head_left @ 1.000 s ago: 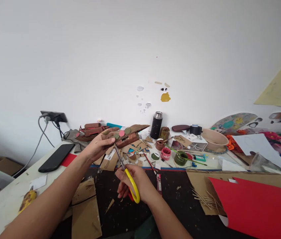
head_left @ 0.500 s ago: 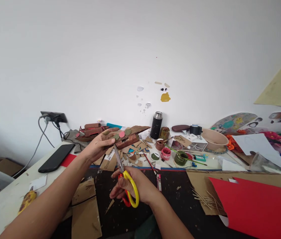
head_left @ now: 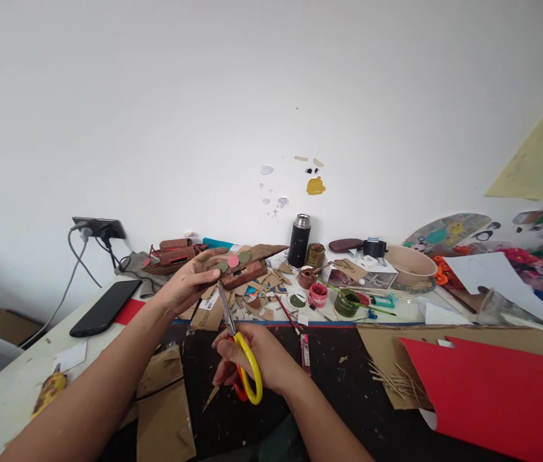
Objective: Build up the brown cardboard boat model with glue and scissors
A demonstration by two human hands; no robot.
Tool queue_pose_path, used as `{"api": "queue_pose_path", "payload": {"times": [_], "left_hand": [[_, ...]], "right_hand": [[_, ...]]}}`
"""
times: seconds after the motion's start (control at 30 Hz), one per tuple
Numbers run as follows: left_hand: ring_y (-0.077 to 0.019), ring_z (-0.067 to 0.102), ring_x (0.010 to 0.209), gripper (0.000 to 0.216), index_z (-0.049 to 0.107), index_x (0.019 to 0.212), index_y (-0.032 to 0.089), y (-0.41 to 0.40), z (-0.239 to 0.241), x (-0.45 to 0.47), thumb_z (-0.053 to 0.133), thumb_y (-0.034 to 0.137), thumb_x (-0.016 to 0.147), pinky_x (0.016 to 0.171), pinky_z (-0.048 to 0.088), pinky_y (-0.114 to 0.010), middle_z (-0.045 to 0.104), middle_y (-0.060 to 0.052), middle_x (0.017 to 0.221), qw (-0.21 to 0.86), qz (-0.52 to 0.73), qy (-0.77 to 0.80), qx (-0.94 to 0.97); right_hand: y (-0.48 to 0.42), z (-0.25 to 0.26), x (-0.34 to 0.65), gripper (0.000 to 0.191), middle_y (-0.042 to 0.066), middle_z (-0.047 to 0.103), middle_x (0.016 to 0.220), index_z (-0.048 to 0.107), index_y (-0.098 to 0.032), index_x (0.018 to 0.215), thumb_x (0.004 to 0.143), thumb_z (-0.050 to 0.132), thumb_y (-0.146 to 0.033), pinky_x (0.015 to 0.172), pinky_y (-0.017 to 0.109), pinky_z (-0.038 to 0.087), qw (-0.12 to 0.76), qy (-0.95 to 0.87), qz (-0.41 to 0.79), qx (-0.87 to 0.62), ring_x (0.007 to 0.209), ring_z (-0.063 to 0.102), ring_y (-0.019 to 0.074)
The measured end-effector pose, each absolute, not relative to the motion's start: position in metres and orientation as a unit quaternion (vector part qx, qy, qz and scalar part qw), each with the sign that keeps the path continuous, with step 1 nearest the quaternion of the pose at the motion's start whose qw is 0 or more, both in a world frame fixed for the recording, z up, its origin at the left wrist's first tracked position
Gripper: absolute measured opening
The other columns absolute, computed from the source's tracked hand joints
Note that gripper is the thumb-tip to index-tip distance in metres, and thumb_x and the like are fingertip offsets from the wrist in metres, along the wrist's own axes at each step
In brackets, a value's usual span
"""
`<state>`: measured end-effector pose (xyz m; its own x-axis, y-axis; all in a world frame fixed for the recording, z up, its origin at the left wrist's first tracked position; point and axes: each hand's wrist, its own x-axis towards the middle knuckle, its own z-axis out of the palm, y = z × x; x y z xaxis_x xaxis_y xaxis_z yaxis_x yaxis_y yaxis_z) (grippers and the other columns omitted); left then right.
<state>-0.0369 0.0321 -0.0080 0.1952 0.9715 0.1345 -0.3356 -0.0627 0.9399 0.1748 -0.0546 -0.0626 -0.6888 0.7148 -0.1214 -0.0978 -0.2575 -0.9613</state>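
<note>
My left hand is closed on a brown cardboard model, shaped somewhat like a boat, with green and pink discs on its side. It is held up over the littered back of the table. In my right hand are scissors with yellow and red handles. Their blades point up and away from me, the tips at the model's lower edge near my left fingers. Whether the tips touch the model I cannot tell. A second brown model with red parts rests at the back left.
Paint jars, brushes and cardboard scraps spread behind the dark mat. A black flask stands against the wall. On the left lie a phone and cardboard pieces; on the right, a red sheet.
The scissor handles have shifted slightly left, and the blades look closer together. The model stays in my left hand at nearly the same place. The whole view has turned a little.
</note>
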Motion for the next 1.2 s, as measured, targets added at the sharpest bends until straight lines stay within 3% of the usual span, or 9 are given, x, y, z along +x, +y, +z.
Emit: {"api": "queue_pose_path", "payload": {"times": [0.3, 0.5, 0.8, 1.07, 1.2], "left_hand": [[-0.0280, 0.077, 0.116, 0.064, 0.080, 0.122, 0.025, 0.032, -0.008, -0.038, 0.104, 0.033, 0.064, 0.096, 0.061, -0.030, 0.081, -0.009, 0.126, 0.597, 0.538, 0.336, 0.491], [-0.0273, 0.076, 0.117, 0.065, 0.080, 0.124, 0.025, 0.031, -0.008, -0.037, 0.104, 0.033, 0.064, 0.095, 0.061, -0.029, 0.081, -0.009, 0.127, 0.599, 0.534, 0.337, 0.492], [-0.0275, 0.075, 0.120, 0.068, 0.079, 0.125, 0.027, 0.029, -0.005, -0.036, 0.105, 0.034, 0.063, 0.096, 0.060, -0.029, 0.082, -0.008, 0.121, 0.596, 0.536, 0.343, 0.489], [-0.0281, 0.076, 0.117, 0.062, 0.079, 0.125, 0.024, 0.030, -0.008, -0.037, 0.102, 0.031, 0.068, 0.093, 0.061, -0.030, 0.081, -0.011, 0.129, 0.597, 0.539, 0.329, 0.496], [-0.0281, 0.077, 0.116, 0.062, 0.079, 0.124, 0.022, 0.032, -0.008, -0.037, 0.102, 0.029, 0.068, 0.094, 0.062, -0.030, 0.082, -0.011, 0.126, 0.592, 0.552, 0.328, 0.488]], "right_hand": [[-0.058, -0.055, 0.182, 0.094, 0.009, 0.077, 0.085, 0.060, -0.018, 0.114, 0.061, 0.083, -0.092, 0.075, 0.034, 0.057, 0.246, -0.551, 0.755, -0.259, 0.079, 0.078, 0.0250], [-0.059, -0.056, 0.186, 0.099, 0.015, 0.080, 0.093, 0.058, -0.016, 0.126, 0.064, 0.085, -0.089, 0.083, 0.040, 0.057, 0.238, -0.546, 0.769, -0.232, 0.092, 0.081, 0.0314], [-0.058, -0.056, 0.189, 0.104, 0.020, 0.082, 0.100, 0.058, -0.014, 0.137, 0.067, 0.087, -0.085, 0.083, 0.038, 0.058, 0.234, -0.535, 0.779, -0.226, 0.095, 0.082, 0.0316], [-0.057, -0.058, 0.189, 0.105, 0.016, 0.081, 0.103, 0.059, -0.016, 0.142, 0.067, 0.088, -0.083, 0.088, 0.036, 0.058, 0.217, -0.536, 0.785, -0.221, 0.100, 0.080, 0.0276], [-0.058, -0.060, 0.187, 0.102, 0.011, 0.080, 0.096, 0.058, -0.016, 0.143, 0.070, 0.088, -0.081, 0.082, 0.034, 0.060, 0.187, -0.539, 0.792, -0.217, 0.087, 0.079, 0.0228]]}}
